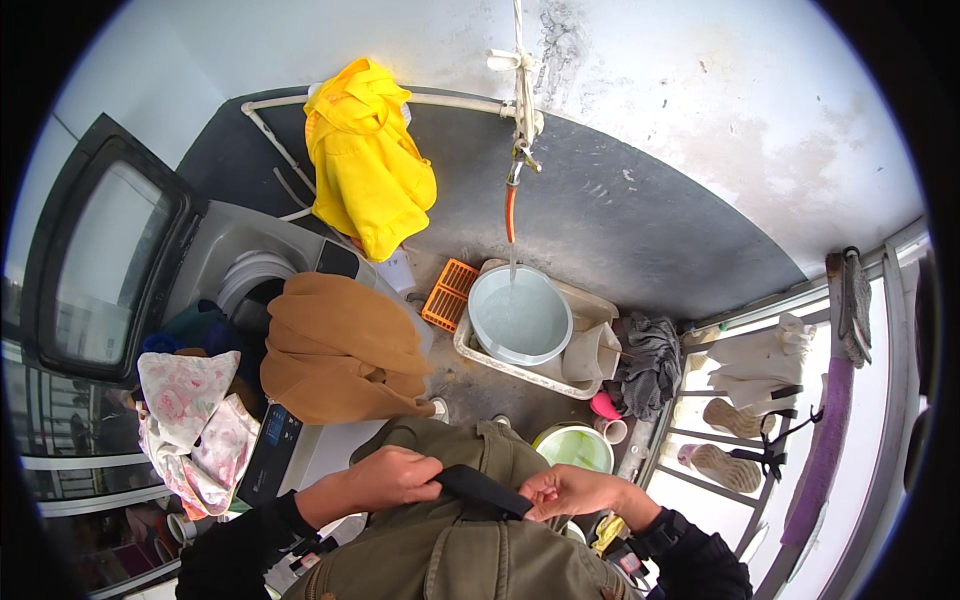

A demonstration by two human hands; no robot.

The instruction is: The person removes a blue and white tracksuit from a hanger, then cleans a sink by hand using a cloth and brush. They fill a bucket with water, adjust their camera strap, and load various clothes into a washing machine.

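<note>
A short black strip of fabric, like a strap or band [484, 490], is stretched between my two hands at the front of my body. My left hand [390, 476] pinches its left end with curled fingers. Its right end is gripped by the thumb and fingers of my right hand [572, 492]. Olive-green cloth [470, 555] with seams and a zip lies right behind and below the strip, over my body. Whether the strip is joined to that cloth, I cannot tell. Left of my hands, a brown garment [340, 345] drapes over the washing machine [330, 440].
The machine's glass lid [105, 260] stands raised, with floral cloth [190, 390] beside it. Water runs from an orange hose [510, 215] into a basin [520, 315]. Around are a yellow garment [370, 170], orange basket [449, 295], dark grey cloth [648, 365], green tub [575, 450] and shoes [730, 465].
</note>
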